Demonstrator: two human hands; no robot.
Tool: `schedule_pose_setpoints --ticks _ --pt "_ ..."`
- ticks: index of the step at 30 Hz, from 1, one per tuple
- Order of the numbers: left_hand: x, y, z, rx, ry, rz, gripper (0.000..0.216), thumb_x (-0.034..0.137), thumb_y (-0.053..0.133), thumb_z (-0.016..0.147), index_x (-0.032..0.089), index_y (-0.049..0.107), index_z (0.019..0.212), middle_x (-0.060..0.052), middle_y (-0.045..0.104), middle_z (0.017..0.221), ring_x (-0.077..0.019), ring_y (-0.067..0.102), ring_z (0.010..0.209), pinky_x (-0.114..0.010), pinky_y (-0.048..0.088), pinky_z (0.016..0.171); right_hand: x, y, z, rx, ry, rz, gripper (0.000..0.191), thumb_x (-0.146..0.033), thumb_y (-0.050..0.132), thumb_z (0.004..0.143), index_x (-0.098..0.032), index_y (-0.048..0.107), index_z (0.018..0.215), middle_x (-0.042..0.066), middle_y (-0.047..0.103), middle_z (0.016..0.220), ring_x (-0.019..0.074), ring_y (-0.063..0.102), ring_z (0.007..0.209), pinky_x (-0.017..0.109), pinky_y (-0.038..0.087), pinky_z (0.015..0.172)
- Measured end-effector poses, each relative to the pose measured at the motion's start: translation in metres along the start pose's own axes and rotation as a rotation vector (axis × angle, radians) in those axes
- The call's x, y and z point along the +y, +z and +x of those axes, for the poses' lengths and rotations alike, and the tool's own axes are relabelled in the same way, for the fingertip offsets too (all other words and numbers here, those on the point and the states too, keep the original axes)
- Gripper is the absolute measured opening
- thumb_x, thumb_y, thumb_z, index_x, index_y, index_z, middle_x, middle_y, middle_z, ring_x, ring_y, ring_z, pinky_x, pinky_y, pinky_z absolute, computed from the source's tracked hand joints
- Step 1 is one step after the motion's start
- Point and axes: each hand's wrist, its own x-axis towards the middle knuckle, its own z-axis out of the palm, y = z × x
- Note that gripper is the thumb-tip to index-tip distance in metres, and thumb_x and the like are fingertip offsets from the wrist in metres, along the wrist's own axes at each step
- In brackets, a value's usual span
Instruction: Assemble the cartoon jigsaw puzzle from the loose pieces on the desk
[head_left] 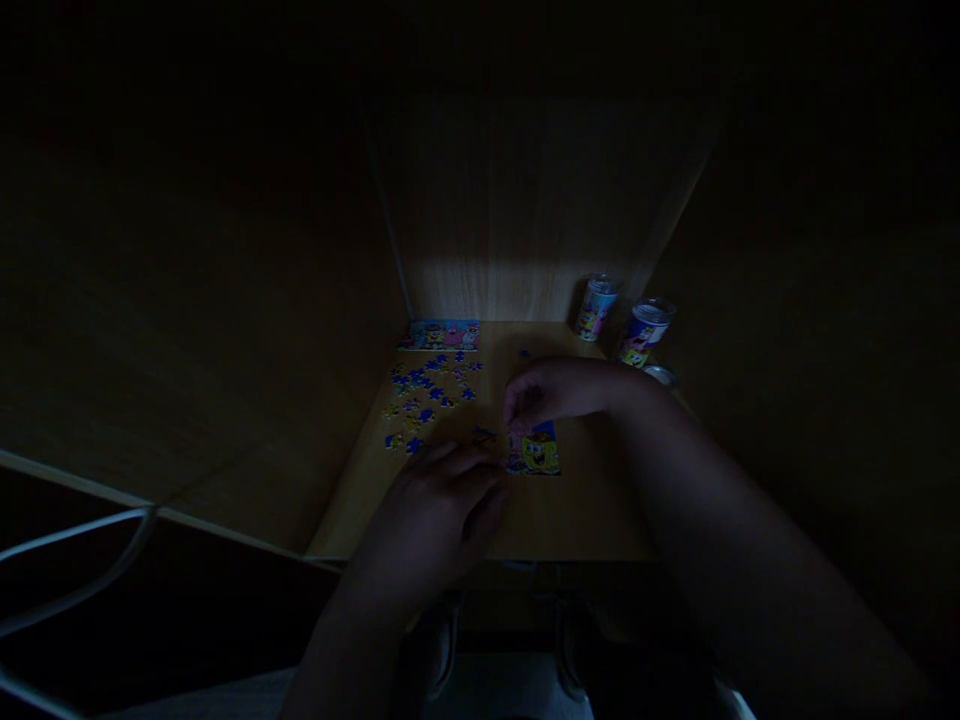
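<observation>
Shoes (pixel 441 640) show dimly below the near edge of the table (pixel 592 515); light is very low throughout.

Left hand (pixel 442 512) lies palm down on the table just in from the near edge. Its fingers are stretched out flat and loose, gripping nothing, with the tips beside the left edge of the puzzle patch (pixel 537 455).

Puzzle patch: a small joined block of pieces, yellow and blue, flat on the table about midway between the near and far edges, slightly right of centre.

Right hand (pixel 559 392) comes in from the right and sits just beyond the patch. Its fingers are curled downward and bunched, the tips at the patch's upper left corner. Cannot tell whether a piece is pinched between them.

Loose pieces (pixel 429 392), mostly blue, are scattered over the left half of the table, beyond the left hand.

Picture card (pixel 442 335) lies flat against the far edge, left side.

Lid (pixel 660 375) sits near the right edge, with two cans (pixel 596 308) upright beyond it in the far right corner.
</observation>
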Motion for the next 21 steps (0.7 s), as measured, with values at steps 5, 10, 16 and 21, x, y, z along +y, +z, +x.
schedule_pose_setpoints --ticks 5,10,16,21 --pt "-0.001 0.001 -0.001 0.007 -0.015 0.020 0.015 0.024 0.062 0.107 0.023 0.076 0.114 -0.005 0.079 0.115 -0.0273 0.070 0.107 -0.051 0.057 0.096 -0.003 0.002 -0.002 -0.082 -0.007 -0.043 0.033 -0.042 0.087 0.086 -0.022 0.082 0.112 0.003 0.084 0.107 0.0192 0.074 0.099 0.029 0.054 0.087" --pt "0.000 0.002 -0.001 0.002 -0.020 0.015 0.015 0.024 0.062 0.107 0.023 0.075 0.114 -0.005 0.079 0.118 -0.0272 0.069 0.107 -0.051 0.057 0.097 -0.003 0.008 0.003 -0.121 0.012 -0.088 0.027 -0.039 0.087 0.086 -0.023 0.083 0.106 0.002 0.084 0.102 0.0181 0.074 0.094 0.027 0.053 0.083" --pt "0.001 0.002 0.000 -0.020 -0.030 0.008 0.015 0.024 0.061 0.108 0.023 0.075 0.113 -0.005 0.079 0.116 -0.0272 0.069 0.108 -0.051 0.057 0.097 -0.001 0.012 0.006 -0.105 0.023 -0.118 0.021 -0.033 0.087 0.085 -0.023 0.083 0.103 0.001 0.082 0.098 0.0179 0.073 0.090 0.028 0.051 0.080" --pt "0.002 0.000 0.001 -0.031 -0.034 0.007 0.015 0.024 0.061 0.108 0.023 0.075 0.114 -0.004 0.078 0.118 -0.0271 0.069 0.109 -0.052 0.056 0.099 -0.005 0.012 0.004 -0.118 0.003 -0.165 0.016 -0.026 0.081 0.089 -0.022 0.081 0.103 0.001 0.081 0.097 0.0172 0.071 0.088 0.027 0.050 0.078"
